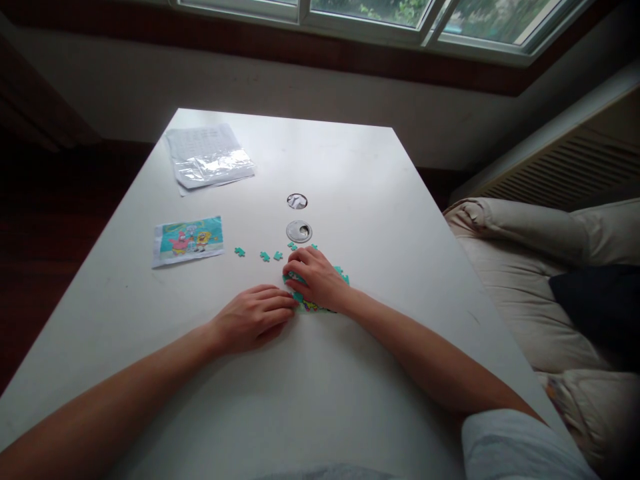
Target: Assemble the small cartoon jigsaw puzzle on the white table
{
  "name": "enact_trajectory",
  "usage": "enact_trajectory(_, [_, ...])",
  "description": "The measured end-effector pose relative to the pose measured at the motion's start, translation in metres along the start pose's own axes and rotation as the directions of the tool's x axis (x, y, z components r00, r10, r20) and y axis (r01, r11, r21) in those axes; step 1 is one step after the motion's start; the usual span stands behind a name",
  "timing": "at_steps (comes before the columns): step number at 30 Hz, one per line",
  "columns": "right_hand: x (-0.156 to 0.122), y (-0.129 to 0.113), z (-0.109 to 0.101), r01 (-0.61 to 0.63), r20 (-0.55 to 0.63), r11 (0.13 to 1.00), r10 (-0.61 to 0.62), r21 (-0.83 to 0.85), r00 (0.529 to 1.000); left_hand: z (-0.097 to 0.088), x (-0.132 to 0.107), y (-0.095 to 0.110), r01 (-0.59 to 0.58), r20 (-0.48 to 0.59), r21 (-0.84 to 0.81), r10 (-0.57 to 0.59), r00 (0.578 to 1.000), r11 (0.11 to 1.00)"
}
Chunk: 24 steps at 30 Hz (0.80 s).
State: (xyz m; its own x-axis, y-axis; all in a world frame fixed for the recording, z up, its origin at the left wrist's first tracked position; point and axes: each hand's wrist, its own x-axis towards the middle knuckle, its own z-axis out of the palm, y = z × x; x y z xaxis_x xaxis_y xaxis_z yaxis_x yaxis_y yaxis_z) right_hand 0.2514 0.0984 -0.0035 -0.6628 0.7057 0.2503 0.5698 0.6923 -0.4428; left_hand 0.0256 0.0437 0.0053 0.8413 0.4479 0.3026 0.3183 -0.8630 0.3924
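Note:
A partly assembled jigsaw puzzle (311, 307), teal with some yellow and pink along its near edge, lies on the white table. My right hand (320, 277) covers most of it, thumb and forefinger closed around a teal puzzle piece (294, 275) at the puzzle's left side. Flat on the table to the left, my left hand (257, 313) has its fingers extended and its fingertips at the puzzle's left edge. Several loose teal pieces (265, 256) lie in a row beyond my hands. The part of the puzzle beneath my right palm is hidden.
A cartoon picture packet (190, 240) lies left of the loose pieces. Papers in a clear plastic sleeve (213, 160) rest at the far left. Two round fittings (299, 231) are set in the tabletop (350, 173). A beige sofa (520, 293) stands on the right.

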Motion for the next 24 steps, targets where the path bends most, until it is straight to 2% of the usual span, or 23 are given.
enact_trajectory(5, [0.000,-0.003,-0.003,-0.037,0.032,0.998,0.036,0.041,0.999,0.000,-0.001,-0.001,-0.010,0.016,0.021,0.010,1.000,1.000])
enact_trajectory(12, [-0.001,-0.008,-0.004,-0.048,0.026,0.999,0.048,0.004,0.999,-0.001,0.001,0.001,-0.010,-0.010,0.011,0.010,1.000,1.000])
enact_trajectory(20, [0.000,-0.012,-0.010,-0.065,0.058,0.998,0.064,0.017,0.996,-0.001,0.001,0.002,-0.003,0.020,0.025,0.003,1.000,1.000])
enact_trajectory(24, [0.000,-0.012,-0.007,-0.096,0.023,0.993,0.095,0.064,0.995,-0.002,0.002,0.002,-0.003,0.017,0.025,0.003,1.000,1.000])
